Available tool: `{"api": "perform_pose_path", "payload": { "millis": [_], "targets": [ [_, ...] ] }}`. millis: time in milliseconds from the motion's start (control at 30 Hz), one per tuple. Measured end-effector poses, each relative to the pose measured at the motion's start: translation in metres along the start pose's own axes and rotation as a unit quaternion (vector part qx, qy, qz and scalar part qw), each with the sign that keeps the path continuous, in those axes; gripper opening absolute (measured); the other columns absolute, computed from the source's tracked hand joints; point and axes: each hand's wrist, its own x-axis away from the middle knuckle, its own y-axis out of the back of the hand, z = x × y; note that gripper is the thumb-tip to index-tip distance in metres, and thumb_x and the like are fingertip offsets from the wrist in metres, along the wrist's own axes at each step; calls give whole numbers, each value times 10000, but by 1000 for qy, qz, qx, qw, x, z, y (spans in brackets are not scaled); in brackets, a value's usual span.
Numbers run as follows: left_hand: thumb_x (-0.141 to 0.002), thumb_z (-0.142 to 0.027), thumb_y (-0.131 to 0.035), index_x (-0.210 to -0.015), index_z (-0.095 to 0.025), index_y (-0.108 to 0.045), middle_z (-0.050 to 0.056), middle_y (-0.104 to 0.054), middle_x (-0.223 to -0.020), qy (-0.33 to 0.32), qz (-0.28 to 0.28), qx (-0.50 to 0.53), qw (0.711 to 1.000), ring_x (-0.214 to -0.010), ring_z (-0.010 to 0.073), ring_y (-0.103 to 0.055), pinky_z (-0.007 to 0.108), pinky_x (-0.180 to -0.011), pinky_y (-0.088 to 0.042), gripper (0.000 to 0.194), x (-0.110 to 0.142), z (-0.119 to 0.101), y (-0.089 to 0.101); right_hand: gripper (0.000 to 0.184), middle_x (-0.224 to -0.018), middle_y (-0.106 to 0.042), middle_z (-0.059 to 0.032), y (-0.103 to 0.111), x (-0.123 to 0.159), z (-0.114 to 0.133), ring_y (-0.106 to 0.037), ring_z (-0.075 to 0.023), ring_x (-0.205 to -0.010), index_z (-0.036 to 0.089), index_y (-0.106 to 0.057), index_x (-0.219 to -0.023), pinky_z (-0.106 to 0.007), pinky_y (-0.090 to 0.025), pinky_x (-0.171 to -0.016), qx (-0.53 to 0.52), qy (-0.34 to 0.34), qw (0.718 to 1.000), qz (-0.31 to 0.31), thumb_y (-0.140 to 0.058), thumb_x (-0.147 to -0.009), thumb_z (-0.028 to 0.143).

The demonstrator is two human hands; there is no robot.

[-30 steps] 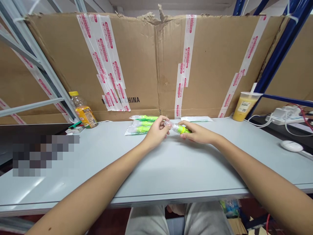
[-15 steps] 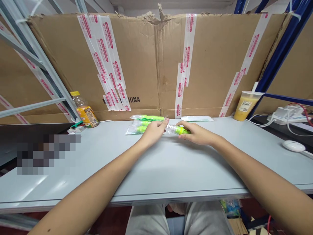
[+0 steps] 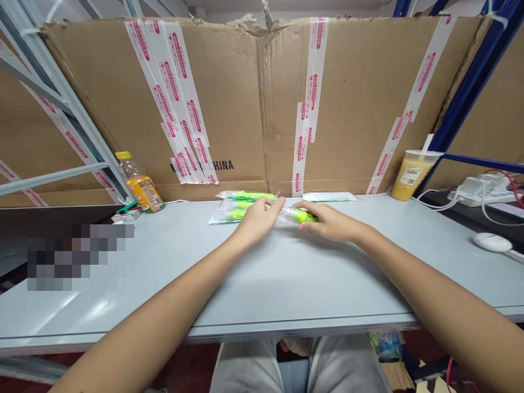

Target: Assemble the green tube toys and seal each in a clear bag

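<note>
Between my hands, just above the far part of the grey table, is a slim green tube with a clear end (image 3: pixel 300 215). My right hand (image 3: pixel 329 221) is closed on its green end, thumb below and fingers above. At its clear end my left hand (image 3: pixel 262 217) is closed, with thumb and fingers pinching; the exact contact is partly hidden. Several similar green tubes in clear plastic bags (image 3: pixel 233 215) lie side by side behind and left of my left hand, which covers their right ends. A flat white packet (image 3: pixel 329 196) lies beyond my right hand.
A tall cardboard sheet (image 3: pixel 229 98) stands along the back of the table (image 3: pixel 295 284). A yellow-capped bottle (image 3: pixel 145 191) is at the back left, a cup of yellow drink (image 3: pixel 412 177) at the back right. On the right are a white mouse (image 3: pixel 492 242) and a power strip with cables (image 3: pixel 485 190).
Both hands stay almost in place on the green tube. My left hand has shifted very slightly, its fingertips edging a little right. The camera view has tilted slightly.
</note>
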Motion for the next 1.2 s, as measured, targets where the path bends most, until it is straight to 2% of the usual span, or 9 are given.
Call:
{"api": "perform_pose_path", "payload": {
  "millis": [133,267,400,667,800,900,1000,1100,1200],
  "targets": [
    [-882,-672,-415,-653,-183,-542,8,-533,-561,5,72,-21,997,-543,153,-480,284,-553,-325,555,1,-5,8,475,-1050,-665,-64,1,2,1,-578,-224,-890,215,-529,-1324,-336,-426,-789,19,-5,1000,4,-590,-899,418],
    [-875,-428,-549,-880,-182,-594,-10,-583,-733,-122,127,7,984,-632,127,-485,255,-602,-357,250,0,-1,15,446,-1030,-675,-52,2,1,-2,-583,-215,-867,218,-563,-1291,-324,-424,-770,9,-13,1000,11,-605,-888,407],
    [-852,-324,-576,-990,-191,-602,6,-608,-849,-177,137,-9,975,-710,132,-528,255,-643,-412,193,-1,4,16,431,-996,-690,-53,3,0,-4,-592,-208,-845,207,-602,-1263,-321,-429,-767,4,-16,999,28,-625,-874,391],
    [-887,-668,-454,-844,-189,-512,11,-594,-643,44,155,55,985,-428,109,-473,260,-440,-325,485,3,-6,8,486,-1020,-691,-66,-1,0,3,-586,-217,-869,219,-590,-1327,-343,-441,-800,29,-4,1000,9,-630,-881,408],
    [-862,-539,-587,-820,-192,-520,-51,-463,-595,-72,169,72,980,-487,82,-385,241,-503,-295,356,4,-7,14,523,-786,-651,-9,2,2,6,-522,-149,-640,230,-555,-1361,-281,-425,-618,-74,-28,995,60,-620,-891,449],
    [-829,-471,-644,-895,-192,-564,-34,-499,-699,-173,184,61,966,-616,103,-438,240,-580,-335,298,4,-6,20,559,-675,-587,26,10,6,6,-385,-91,-463,210,-500,-1374,-234,-319,-447,-231,-84,955,166,-588,-907,504],
    [-815,-455,-666,-937,-193,-573,-17,-534,-783,-202,197,54,958,-683,116,-481,244,-619,-378,303,5,-6,22,533,-652,-549,38,15,8,5,-337,-74,-433,207,-507,-1338,-224,-268,-415,-287,-114,928,206,-580,-909,514],
    [-820,-503,-661,-980,-203,-555,-12,-574,-788,-155,196,56,967,-637,115,-522,251,-594,-410,356,6,-7,20,497,-677,-570,29,12,6,5,-433,-100,-494,209,-552,-1307,-244,-363,-498,-195,-79,966,150,-610,-895,480],
    [-866,-626,-538,-912,-191,-542,15,-616,-729,-36,202,48,978,-536,123,-538,266,-517,-401,437,6,-8,17,492,-833,-648,-22,3,3,5,-551,-166,-710,233,-598,-1307,-301,-439,-700,-19,-22,998,52,-657,-865,441]
  ]
}}
